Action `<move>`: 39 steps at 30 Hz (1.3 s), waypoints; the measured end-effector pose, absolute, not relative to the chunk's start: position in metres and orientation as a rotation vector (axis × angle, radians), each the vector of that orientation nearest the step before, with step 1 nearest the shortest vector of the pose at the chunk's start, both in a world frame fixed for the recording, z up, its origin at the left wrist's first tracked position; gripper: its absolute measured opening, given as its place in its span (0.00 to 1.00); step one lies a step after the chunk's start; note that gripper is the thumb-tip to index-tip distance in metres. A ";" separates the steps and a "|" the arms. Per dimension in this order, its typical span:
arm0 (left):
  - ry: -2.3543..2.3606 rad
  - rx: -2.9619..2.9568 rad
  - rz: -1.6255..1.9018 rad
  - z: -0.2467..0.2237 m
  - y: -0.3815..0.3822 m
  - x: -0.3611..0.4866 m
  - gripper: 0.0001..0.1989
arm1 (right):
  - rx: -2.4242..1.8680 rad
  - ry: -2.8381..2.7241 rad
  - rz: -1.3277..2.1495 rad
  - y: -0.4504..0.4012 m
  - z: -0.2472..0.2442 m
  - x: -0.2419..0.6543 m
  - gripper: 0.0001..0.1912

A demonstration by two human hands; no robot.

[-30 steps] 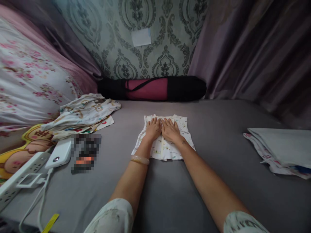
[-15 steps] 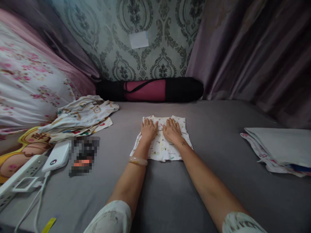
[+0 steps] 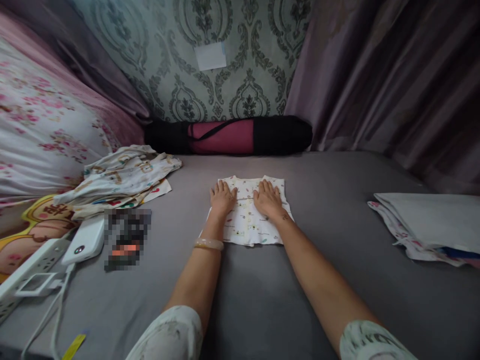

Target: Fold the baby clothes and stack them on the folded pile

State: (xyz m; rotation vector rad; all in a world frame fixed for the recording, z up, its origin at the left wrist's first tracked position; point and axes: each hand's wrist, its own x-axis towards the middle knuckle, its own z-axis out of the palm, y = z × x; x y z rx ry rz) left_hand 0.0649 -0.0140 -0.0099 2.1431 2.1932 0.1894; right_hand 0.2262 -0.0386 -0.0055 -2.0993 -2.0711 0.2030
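A small white printed shirt (image 3: 245,220) with a buttoned front lies flat on the grey bed sheet (image 3: 258,295). Flat on its upper left part rests my left hand (image 3: 222,198), fingers spread and pointing away from me. My right hand (image 3: 268,199) lies open on the upper right part, palm down. Between the two hands the shirt's neckline and middle strip show. Both palms hide the cloth beneath them, and neither hand grips it.
Rumpled printed clothes (image 3: 127,172) lie at the left, near a white power bank (image 3: 84,240) and a power strip (image 3: 28,265) with cables. Folded cloths (image 3: 431,222) are stacked at the right. A black and pink long bag (image 3: 225,136) lies along the wall.
My hands have slid apart on the shirt, the left one outward to its left edge and the right one slightly outward. More of the shirt's middle shows. The view has shifted slightly.
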 end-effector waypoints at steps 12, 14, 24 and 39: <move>2.146 2.239 0.281 -0.006 -0.013 0.058 0.33 | -2.175 -1.900 0.051 -0.036 -0.005 0.243 0.33; 2.113 2.210 0.221 -0.008 -0.011 0.057 0.33 | -2.223 -1.872 0.116 -0.034 -0.008 0.247 0.35; 2.056 2.371 0.381 -0.001 -0.015 0.075 0.32 | -2.122 -1.982 0.088 -0.024 -0.004 0.248 0.32; 1.945 2.557 0.397 -0.011 -0.026 0.083 0.32 | -1.955 -2.089 0.003 -0.041 -0.004 0.242 0.30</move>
